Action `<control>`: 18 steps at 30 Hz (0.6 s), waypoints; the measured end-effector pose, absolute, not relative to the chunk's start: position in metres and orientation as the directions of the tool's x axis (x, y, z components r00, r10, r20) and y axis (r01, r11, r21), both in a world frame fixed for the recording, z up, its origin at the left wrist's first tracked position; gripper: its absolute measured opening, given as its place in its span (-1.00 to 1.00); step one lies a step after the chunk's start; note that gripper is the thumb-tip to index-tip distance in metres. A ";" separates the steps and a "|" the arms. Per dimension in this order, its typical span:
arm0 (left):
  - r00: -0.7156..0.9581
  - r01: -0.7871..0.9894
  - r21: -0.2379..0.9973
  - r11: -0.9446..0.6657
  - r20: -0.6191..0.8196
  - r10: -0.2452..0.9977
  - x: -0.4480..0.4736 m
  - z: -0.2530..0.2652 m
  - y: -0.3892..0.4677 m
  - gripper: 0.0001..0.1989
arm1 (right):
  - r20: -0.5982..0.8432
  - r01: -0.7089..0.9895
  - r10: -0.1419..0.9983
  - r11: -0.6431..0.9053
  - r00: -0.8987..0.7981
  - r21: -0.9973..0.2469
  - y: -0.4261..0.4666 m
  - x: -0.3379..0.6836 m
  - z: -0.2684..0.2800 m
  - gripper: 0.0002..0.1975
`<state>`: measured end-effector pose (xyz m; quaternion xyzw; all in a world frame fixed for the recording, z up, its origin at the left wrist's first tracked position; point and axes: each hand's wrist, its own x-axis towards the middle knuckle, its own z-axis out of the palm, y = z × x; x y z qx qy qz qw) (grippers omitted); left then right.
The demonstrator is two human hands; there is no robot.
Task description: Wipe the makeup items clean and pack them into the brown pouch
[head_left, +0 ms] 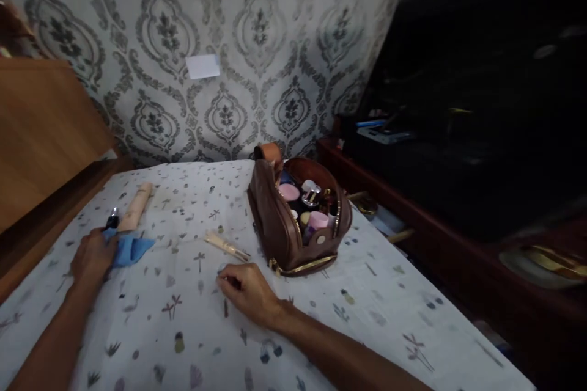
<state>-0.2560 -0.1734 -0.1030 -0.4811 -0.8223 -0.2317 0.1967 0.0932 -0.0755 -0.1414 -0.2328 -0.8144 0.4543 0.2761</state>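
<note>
At the left of the bed-like surface, my left hand (94, 256) is closed on a blue cloth (132, 249), whose loose end spreads to the right. A small dark bottle or tube with a shiny top (112, 218) shows just beyond its fingers; I cannot tell whether they grip it too. Beside it lies a beige tube (136, 208). My right hand (250, 293) rests with curled fingers near the middle; anything inside them is hidden. Just beyond it lie slim makeup brushes (226, 245). An open brown makeup bag (279, 220) stands to its right, filled with cosmetics (312, 195).
A white printed cloth (202, 330) covers the surface. Wooden board (46, 128) borders the left, patterned wallpaper (261, 30) the back. At right stand a large black screen-like panel (481, 104) and a dark red ledge (413, 208) with an open drawer-like space.
</note>
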 end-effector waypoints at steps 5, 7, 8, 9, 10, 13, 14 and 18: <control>-0.464 0.861 0.159 0.483 0.637 0.616 -0.242 -0.101 -0.173 -0.76 | 0.241 0.131 0.642 0.476 -0.728 -0.870 -0.076 0.093 -0.143 -0.85; -0.367 0.926 0.168 0.338 0.614 0.699 -0.231 -0.106 -0.171 -0.80 | 0.251 0.124 0.644 0.478 -0.723 -0.869 -0.075 0.093 -0.144 -0.86; -0.314 0.949 0.182 0.257 0.603 0.734 -0.223 -0.109 -0.169 -0.79 | 0.252 0.123 0.651 0.473 -0.716 -0.872 -0.075 0.092 -0.145 -0.89; -0.261 0.964 0.198 0.176 0.587 0.767 -0.213 -0.110 -0.169 -0.76 | 0.249 0.122 0.661 0.461 -0.707 -0.879 -0.074 0.092 -0.146 -0.89; -0.212 0.970 0.219 0.102 0.567 0.796 -0.201 -0.111 -0.168 -0.72 | 0.244 0.121 0.678 0.444 -0.694 -0.888 -0.073 0.092 -0.147 -0.83; -0.019 0.953 0.286 -0.096 0.373 0.928 -0.160 -0.105 -0.171 -0.63 | 0.234 0.107 0.732 0.387 -0.640 -0.916 -0.070 0.094 -0.147 -0.55; 0.044 0.944 0.299 -0.137 0.297 0.954 -0.147 -0.102 -0.172 -0.64 | 0.235 0.101 0.742 0.377 -0.628 -0.921 -0.070 0.094 -0.146 -0.49; 0.103 0.936 0.313 -0.161 0.191 0.976 -0.120 -0.099 -0.179 -0.65 | 0.232 0.116 0.719 0.399 -0.655 -0.910 -0.067 0.096 -0.148 -0.63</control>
